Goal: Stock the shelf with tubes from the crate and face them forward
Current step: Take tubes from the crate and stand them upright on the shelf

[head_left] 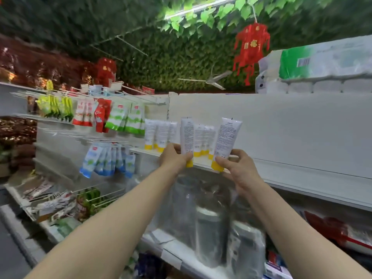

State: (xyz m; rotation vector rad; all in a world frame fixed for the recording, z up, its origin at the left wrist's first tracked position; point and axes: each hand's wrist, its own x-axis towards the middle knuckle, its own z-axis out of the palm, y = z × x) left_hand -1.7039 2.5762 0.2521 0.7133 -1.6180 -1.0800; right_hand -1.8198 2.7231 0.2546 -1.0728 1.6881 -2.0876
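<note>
Each of my hands holds a white tube with a yellow cap, cap down, in front of the white shelf (pixel 302 178). My left hand (pixel 175 157) grips one tube (pixel 186 137) near its cap. My right hand (pixel 239 168) pinches the other tube (pixel 226 139), which leans slightly right. Both tubes show small printed text towards me. Behind them, several matching tubes (pixel 161 135) stand upright in a row on the shelf's left part. The crate is not in view.
Hanging packets (pixel 120 117) fill wire pegs left of the shelf. Wrapped paper rolls (pixel 314 71) lie on top of the unit. Plastic-wrapped dark containers (pixel 211 222) stand on the lower shelf. The shelf's right stretch holds no tubes.
</note>
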